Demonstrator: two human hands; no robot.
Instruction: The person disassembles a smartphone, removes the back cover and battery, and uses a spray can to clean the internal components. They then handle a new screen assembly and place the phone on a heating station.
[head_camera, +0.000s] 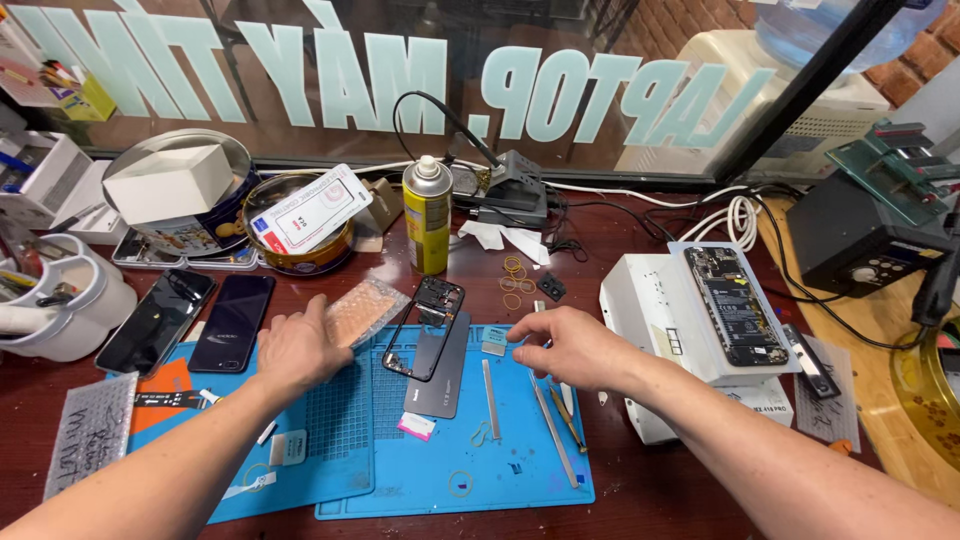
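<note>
My left hand (298, 348) hovers palm down over the blue repair mat (455, 460), fingers apart, next to a small bubble-wrap pouch (362, 310). My right hand (572, 345) reaches left above the mat, its fingertips close to a small pale blue part (495, 340); nothing is in it. Between the hands lies a black phone frame (425, 325) resting on a dark grey back cover (440, 385). A metal strip (490, 385) and tweezers (552, 425) lie on the mat below my right hand.
Two dark phones (190, 322) lie at the left. A yellow spray can (427, 215) stands behind the mat, with round tins (300, 250) beside it. An opened phone (735, 305) rests on a white box (650, 310) at the right. A black station (860, 240) and cables sit far right.
</note>
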